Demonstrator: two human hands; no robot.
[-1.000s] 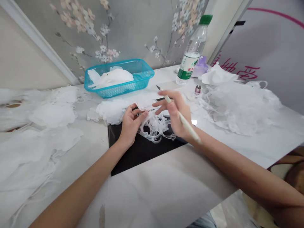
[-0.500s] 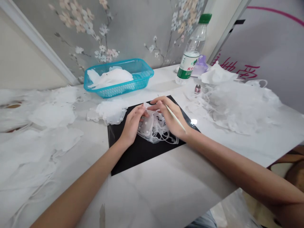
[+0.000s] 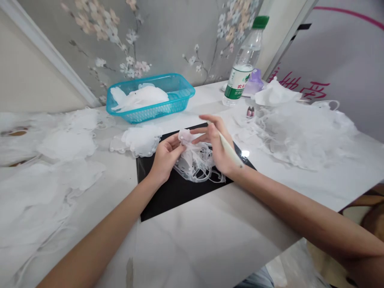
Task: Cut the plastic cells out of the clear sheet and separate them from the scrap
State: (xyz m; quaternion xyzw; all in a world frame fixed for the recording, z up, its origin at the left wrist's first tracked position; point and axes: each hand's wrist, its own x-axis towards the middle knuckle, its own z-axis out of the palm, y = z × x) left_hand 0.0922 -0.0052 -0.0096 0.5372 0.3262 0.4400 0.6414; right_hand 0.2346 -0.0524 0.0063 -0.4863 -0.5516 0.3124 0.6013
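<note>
A white sheer fabric piece (image 3: pixel 185 137) with small round dots is pinched between the thumb and fingers of my left hand (image 3: pixel 166 158). Below it, a tangle of white fabric trimmings (image 3: pixel 196 164) with thin loops lies on a black mat (image 3: pixel 168 200). My right hand (image 3: pixel 220 144) sits just right of the piece, its fingertips close to it; whether they touch I cannot tell. A pale green, slim pen-like tool (image 3: pixel 230 150) lies across that hand, held near the thumb and pointing back over the wrist. Its working tip is hidden.
Behind the mat stands a blue plastic basket (image 3: pixel 180 105) with white pieces inside. A small white fabric stack (image 3: pixel 139 141) touches the mat's left side. Large white heaps (image 3: pixel 309 132) lie right and left. A water bottle (image 3: pixel 237 82) and small snips (image 3: pixel 250 112) stand at back right.
My left hand has turned, bringing its thumb into view and raising the edge of the fabric piece. My right hand has shifted slightly right, and the tool has tilted with it.
</note>
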